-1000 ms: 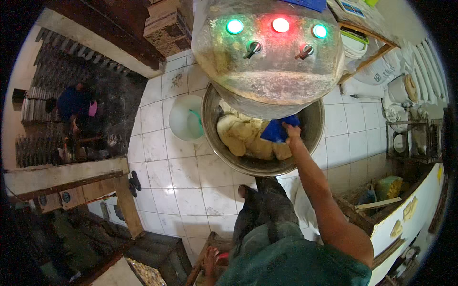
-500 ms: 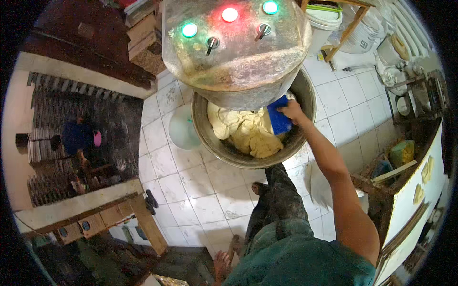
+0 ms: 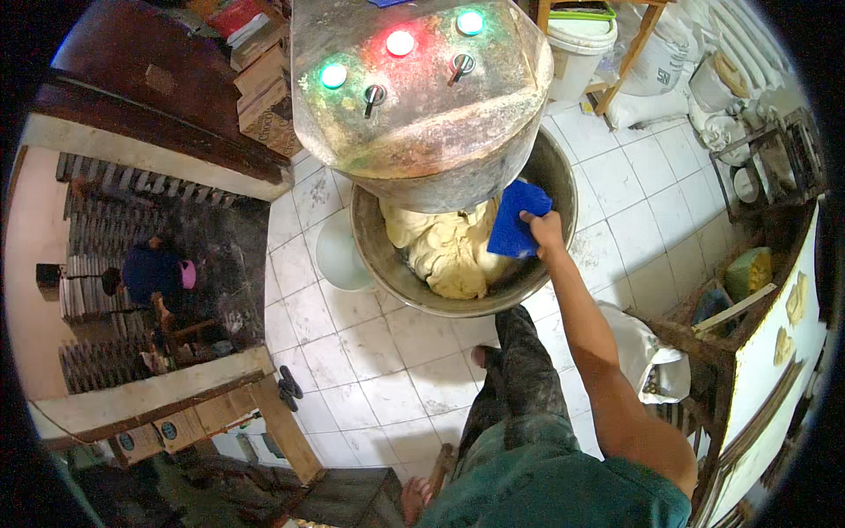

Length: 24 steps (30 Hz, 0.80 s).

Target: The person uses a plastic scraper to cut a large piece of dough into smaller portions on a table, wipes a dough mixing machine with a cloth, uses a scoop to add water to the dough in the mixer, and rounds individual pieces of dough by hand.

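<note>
Head view: right hand point(image 3: 546, 232) closed on a flat blue rectangular scraper point(image 3: 516, 223); over the past second it shifted toward the right rim of the round grey metal bowl point(image 3: 558, 180). Pale yellow lobed dough point(image 3: 451, 257) lies inside, mostly left of it. Judgement: work now centres on the dough's right side. Left hand point(image 3: 415, 500): grip cannot be told.

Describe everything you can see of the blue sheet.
The blue sheet is flat, roughly rectangular, perhaps plastic. The right hand grips its right edge, thumb across its face. It slants over the right part of the metallic bowl, hiding some pale dough; whether they touch is unclear.
</note>
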### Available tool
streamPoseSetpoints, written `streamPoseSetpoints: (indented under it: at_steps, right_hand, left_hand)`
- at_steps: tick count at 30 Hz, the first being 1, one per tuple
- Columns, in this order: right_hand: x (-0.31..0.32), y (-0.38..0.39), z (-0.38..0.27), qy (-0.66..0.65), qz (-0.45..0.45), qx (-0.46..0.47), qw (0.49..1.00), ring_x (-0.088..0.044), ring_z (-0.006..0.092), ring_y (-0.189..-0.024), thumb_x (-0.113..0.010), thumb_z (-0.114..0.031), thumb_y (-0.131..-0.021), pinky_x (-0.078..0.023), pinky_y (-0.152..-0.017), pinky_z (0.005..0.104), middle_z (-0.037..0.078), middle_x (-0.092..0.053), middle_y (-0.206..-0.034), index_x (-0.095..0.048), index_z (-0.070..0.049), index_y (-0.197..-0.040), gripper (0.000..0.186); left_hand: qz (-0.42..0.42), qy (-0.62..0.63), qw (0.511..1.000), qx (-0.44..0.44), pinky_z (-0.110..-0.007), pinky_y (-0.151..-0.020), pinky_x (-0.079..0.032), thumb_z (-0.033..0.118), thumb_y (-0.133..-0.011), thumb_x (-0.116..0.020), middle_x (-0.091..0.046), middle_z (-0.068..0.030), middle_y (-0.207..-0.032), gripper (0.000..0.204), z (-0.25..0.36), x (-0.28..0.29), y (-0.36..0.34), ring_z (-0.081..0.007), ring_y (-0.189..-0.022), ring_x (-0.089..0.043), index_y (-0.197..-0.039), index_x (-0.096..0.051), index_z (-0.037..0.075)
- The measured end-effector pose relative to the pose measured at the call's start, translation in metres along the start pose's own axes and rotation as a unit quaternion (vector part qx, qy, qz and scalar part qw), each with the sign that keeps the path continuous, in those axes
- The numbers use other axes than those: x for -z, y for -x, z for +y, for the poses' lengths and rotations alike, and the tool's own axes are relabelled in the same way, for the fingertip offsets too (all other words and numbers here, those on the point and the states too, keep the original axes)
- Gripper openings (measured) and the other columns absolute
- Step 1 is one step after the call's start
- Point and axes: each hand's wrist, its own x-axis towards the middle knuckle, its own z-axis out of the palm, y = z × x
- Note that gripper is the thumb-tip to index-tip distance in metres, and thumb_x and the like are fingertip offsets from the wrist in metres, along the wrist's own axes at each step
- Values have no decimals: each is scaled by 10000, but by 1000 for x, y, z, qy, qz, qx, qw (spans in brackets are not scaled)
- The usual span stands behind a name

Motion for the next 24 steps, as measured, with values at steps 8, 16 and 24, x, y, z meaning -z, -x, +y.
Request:
streamPoseSetpoints:
  at_steps: [8, 16, 24]
  right_hand:
    - [-2, -64, 36, 269, 38, -54, 961, -591, 205, -710, -629, -70, -694, -470, -621, 338, 118, -612, -798, -576, 42, -888, 230]
    - [-26, -44, 38, 237, 167, -30, 957, -590, 211, -672, -647, -155, -680, -469, -601, 342, 117, -609, -763, -576, 51, -857, 281]
    - [-19, -1, 86, -133, 222, -10, 966, -574, 238, -740, -641, -109, -701, -469, -622, 340, 119, -578, -873, -546, 48, -919, 285]
  left_hand:
    - [32, -45, 998, 3, -342, -558, -422, 259, -884, -369, -503, -119, -1019, 324, 1, -18, -3, -223, -765, -492, -1113, -428, 39]
    - [317, -468, 824, -35, -405, -733, -350, 329, -859, -381, -441, -126, -1114, 414, -3, -21, 3, -264, -955, -392, -1164, -379, 50]
    - [326, -751, 575, -2, -468, -908, -279, 399, -834, -393, -379, -132, -1209, 513, -10, -12, 14, -306, -1145, -292, -1215, -330, 61]
